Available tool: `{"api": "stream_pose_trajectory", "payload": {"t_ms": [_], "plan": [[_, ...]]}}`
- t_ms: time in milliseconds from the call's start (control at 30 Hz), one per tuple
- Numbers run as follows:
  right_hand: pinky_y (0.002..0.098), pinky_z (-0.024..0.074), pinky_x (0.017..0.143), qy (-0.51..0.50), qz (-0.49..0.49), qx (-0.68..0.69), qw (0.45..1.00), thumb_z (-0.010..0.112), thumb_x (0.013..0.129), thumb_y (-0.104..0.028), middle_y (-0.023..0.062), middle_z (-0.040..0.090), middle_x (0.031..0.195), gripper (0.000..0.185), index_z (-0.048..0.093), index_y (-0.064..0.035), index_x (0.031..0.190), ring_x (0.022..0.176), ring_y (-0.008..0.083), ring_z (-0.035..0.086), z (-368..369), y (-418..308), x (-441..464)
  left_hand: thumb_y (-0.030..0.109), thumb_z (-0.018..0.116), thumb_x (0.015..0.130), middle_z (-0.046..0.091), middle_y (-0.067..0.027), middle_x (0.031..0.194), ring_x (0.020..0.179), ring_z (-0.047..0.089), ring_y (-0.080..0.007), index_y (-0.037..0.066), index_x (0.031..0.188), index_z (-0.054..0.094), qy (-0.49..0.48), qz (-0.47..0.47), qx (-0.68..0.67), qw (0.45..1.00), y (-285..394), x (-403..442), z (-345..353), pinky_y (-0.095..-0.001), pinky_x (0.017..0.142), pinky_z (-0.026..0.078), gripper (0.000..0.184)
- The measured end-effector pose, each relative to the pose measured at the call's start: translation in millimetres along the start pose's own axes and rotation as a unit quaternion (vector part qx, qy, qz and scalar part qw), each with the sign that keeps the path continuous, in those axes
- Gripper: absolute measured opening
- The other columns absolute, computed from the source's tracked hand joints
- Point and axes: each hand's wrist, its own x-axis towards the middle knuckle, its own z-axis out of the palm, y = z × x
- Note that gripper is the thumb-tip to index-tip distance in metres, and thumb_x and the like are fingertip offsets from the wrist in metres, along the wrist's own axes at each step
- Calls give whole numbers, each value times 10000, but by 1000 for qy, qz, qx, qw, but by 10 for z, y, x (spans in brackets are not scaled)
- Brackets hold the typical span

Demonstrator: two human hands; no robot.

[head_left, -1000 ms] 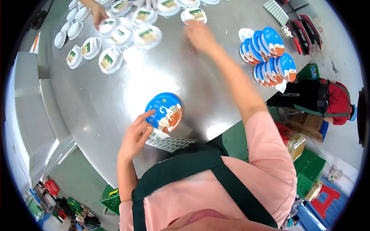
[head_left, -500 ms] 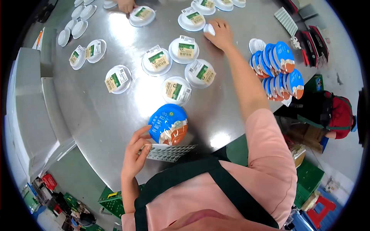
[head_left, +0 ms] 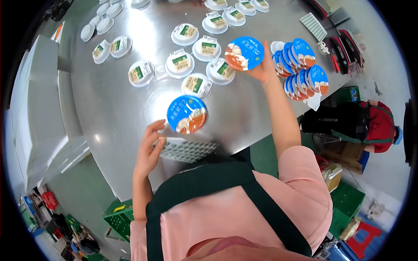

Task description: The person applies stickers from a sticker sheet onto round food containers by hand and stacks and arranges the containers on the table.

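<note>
My right hand (head_left: pixel 261 71) grips a round blue-lidded tub (head_left: pixel 244 53) with an orange and white picture, raised above the steel table, lid facing up. Another blue-lidded tub (head_left: pixel 187 114) rests near the table's front edge, close to the fingertips of my left hand (head_left: pixel 150 145). That hand has its thumb at the corner of a pale gridded sheet (head_left: pixel 189 150), which it seems to pinch; the exact contact is partly hidden. Several white tubs lie bottom up beyond, each with a green and beige label, such as the white tub (head_left: pixel 197 85) behind the front one.
Blue-lidded tubs (head_left: pixel 303 53) lean in two rows at the right of the steel table (head_left: pixel 109 126). A second gridded sheet (head_left: pixel 313 26) lies at the far right. White tubs (head_left: pixel 105 26) stand far left. A person in red (head_left: pixel 379 127) is off to the right.
My right hand has come back from the far tubs and now holds a tub with its blue lid showing. The other person's hand at the top has left view. The camera view has shifted.
</note>
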Motion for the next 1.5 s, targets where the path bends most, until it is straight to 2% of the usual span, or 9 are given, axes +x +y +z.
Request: {"api": "stream_pose_trajectory", "payload": {"t_ms": [233,500,733,800,1000,1167,1233,1367,1500], "plan": [[481,474,1009,-74,56,-36,995,602,889,-172,157,563,1328,563,410,-6,1392,1204,278,573,230,681,-492,166,564,953,519,-126,1365,1209,520,-261,26,825,542,18,19,27,999,127,-205,72,-390,1009,399,191],[325,571,785,28,-6,-395,918,688,873,-217,122,672,1098,502,493,-19,1291,930,197,681,897,1067,-524,173,568,959,528,-124,1344,1187,541,-257,30,824,546,67,44,22,997,166,-536,36,-383,975,422,198],[322,515,752,-39,-81,-720,688,726,836,-369,67,681,921,394,706,-30,1035,827,177,647,811,1404,-107,150,580,944,542,-127,1313,1152,570,-278,5,830,563,84,51,-3,995,226,-594,14,-375,935,456,185],[392,496,856,-50,-213,-816,535,712,805,-477,102,668,1006,431,733,-114,1037,934,270,633,685,1570,-64,151,580,944,544,-126,1309,1150,572,-278,4,830,562,83,52,-7,995,234,-579,15,-373,932,457,186],[438,485,868,80,-122,-797,586,659,855,-440,138,672,1007,482,645,-76,1170,954,334,617,797,1690,-502,182,559,966,568,-105,1267,1100,571,-212,19,854,585,74,49,8,996,250,-484,15,-331,888,448,200],[459,490,800,71,-151,-743,648,592,932,-343,175,670,1082,386,633,-34,1161,958,342,644,684,1819,-524,199,583,952,572,-48,741,694,481,-114,-4,919,617,77,-57,25,995,259,-369,44,-282,639,407,208],[451,489,810,124,-163,-831,517,594,928,-287,162,664,1081,330,635,-42,1144,951,349,633,802,1758,-567,214,584,955,540,-36,686,655,450,-101,-2,921,621,82,-49,33,995,302,-334,99,-277,604,384,221],[425,494,839,38,-327,-810,484,642,890,-264,131,662,1081,318,643,-52,1127,953,321,629,1290,1625,-1075,242,586,961,492,-19,602,579,400,-79,4,892,616,91,-46,47,994,331,-269,174,-272,525,346,250],[421,481,855,-81,-225,-721,650,696,824,-200,123,662,986,329,620,-63,1113,917,298,619,1554,1739,-1419,242,596,961,464,-12,570,550,379,-71,7,832,597,106,-49,61,991,309,-220,217,-275,489,319,269]]}}
